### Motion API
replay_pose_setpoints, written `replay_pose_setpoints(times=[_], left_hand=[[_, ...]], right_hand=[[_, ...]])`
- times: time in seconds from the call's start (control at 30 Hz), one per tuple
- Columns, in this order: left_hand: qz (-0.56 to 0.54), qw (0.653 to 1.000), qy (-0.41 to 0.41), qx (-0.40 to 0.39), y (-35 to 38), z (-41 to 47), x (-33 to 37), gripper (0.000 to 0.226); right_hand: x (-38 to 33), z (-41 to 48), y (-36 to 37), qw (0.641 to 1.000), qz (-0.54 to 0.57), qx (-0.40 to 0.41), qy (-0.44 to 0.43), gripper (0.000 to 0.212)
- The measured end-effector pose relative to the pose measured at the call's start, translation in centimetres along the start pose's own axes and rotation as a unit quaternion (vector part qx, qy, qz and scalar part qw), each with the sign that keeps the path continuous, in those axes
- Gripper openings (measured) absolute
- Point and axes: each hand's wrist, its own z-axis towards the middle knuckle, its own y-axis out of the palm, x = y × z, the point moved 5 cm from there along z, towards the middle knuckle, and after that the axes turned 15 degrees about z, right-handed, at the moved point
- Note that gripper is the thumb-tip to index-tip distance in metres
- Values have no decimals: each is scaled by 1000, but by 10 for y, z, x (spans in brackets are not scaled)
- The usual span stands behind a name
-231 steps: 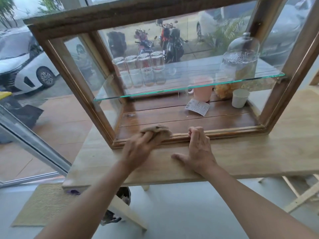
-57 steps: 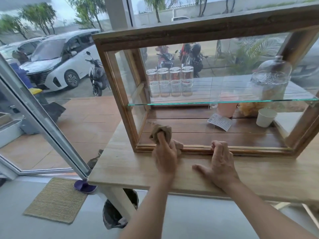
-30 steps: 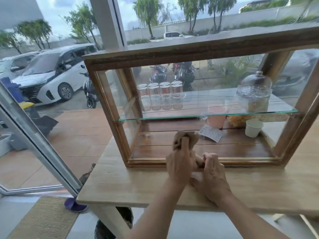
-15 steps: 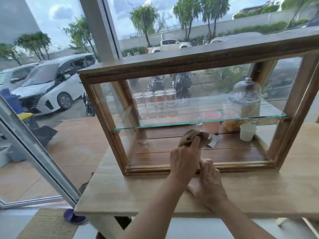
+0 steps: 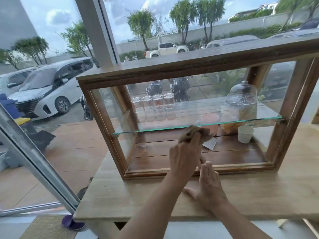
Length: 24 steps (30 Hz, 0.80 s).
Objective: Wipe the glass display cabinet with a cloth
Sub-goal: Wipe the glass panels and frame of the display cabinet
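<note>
A wooden-framed glass display cabinet (image 5: 193, 66) stands on a pale wooden table (image 5: 120, 197). My left hand (image 5: 184, 157) presses a bunched brown cloth (image 5: 189, 133) against the front glass, just below the edge of the inner glass shelf (image 5: 172, 129). My right hand (image 5: 208, 188) rests flat on the table against the cabinet's bottom rail, fingers pointing up at the frame, holding nothing.
Inside the cabinet are several upturned glasses (image 5: 152, 104), a domed glass jar (image 5: 241, 102), a pink cup (image 5: 209, 120), a white cup (image 5: 245, 134) and a paper slip (image 5: 211, 144). A large window and its slanted metal frame (image 5: 34, 163) stand to the left. A woven mat (image 5: 46, 228) lies on the floor.
My left hand has carried the cloth up and to the right over the front glass, from the bottom rail to the shelf level. My right hand has stayed at the rail.
</note>
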Motion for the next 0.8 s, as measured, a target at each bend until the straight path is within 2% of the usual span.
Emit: replay_pose_setpoints(times=[0.1,0.2,0.27,0.3,0.37,0.43,0.5,0.53,0.6,0.67,0.73,0.8], left_hand=[[-37,994,-37,91,-35,55,-40,23],[-12,970,-115,214,-56,51,-108,27],[-22,954,-216,208,-46,12,-129,36],[-38,953,-242,178,-33,-10,-124,37],[-47,971,-218,90,-9,-34,-93,46],[-38,990,-133,22,2,-29,-62,57],[-11,997,-54,46,-10,-1,-61,49],[6,996,-47,79,-23,14,-73,38],[21,981,-101,161,-48,36,-113,25],[-1,949,-215,231,-57,29,-158,23],[-30,920,-326,216,-43,-4,-180,26],[-46,916,-370,151,-13,-40,-165,34]], right_hand=[[2,0,0,1000,-2,2,9,100],[5,0,2,1000,-2,-2,9,100],[3,0,1,1000,-2,0,5,100],[2,0,2,1000,-2,1,3,100],[2,0,2,1000,-4,3,2,100],[2,1,2,1000,-5,2,3,101],[3,0,3,1000,-5,2,-1,100],[3,0,3,1000,-4,1,-2,100],[5,0,4,1000,-1,5,1,101],[7,-1,5,1000,0,6,5,102],[7,-1,5,1000,-3,10,1,102],[7,0,5,1000,-5,11,1,103]])
